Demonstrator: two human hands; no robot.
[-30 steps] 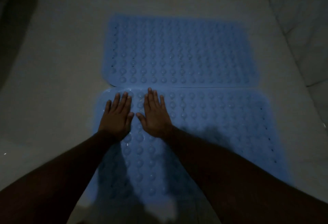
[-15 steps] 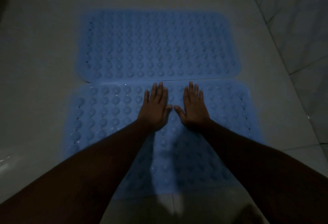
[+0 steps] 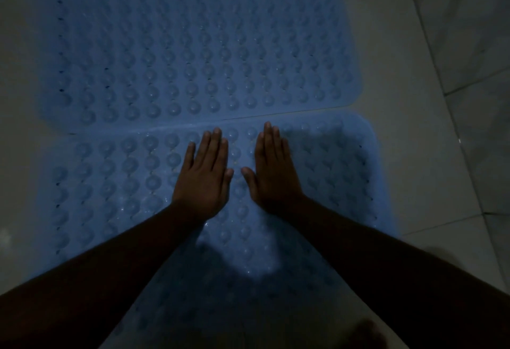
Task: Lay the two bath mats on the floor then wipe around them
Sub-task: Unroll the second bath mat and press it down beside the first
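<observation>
On pale floor (image 3: pixel 400 94), two blue mats edge to edge: far mat (image 3: pixel 193 44), near mat (image 3: pixel 110 183). Left hand (image 3: pixel 202 180) and right hand (image 3: pixel 273 174) flat, fingers together, holding nothing, pressing near mat. Risk: poor suction on wet tile, sliding, gaping seam, lifted corner.

There is a single view — a wide-angle camera on the person's head, looking forward and steeply down at the floor (image 3: pixel 400 78). It sits close: both forearms reach in from the bottom edge, and two mats — near mat (image 3: pixel 110 183), far mat (image 3: pixel 193 44) — fill most of the frame.
</observation>
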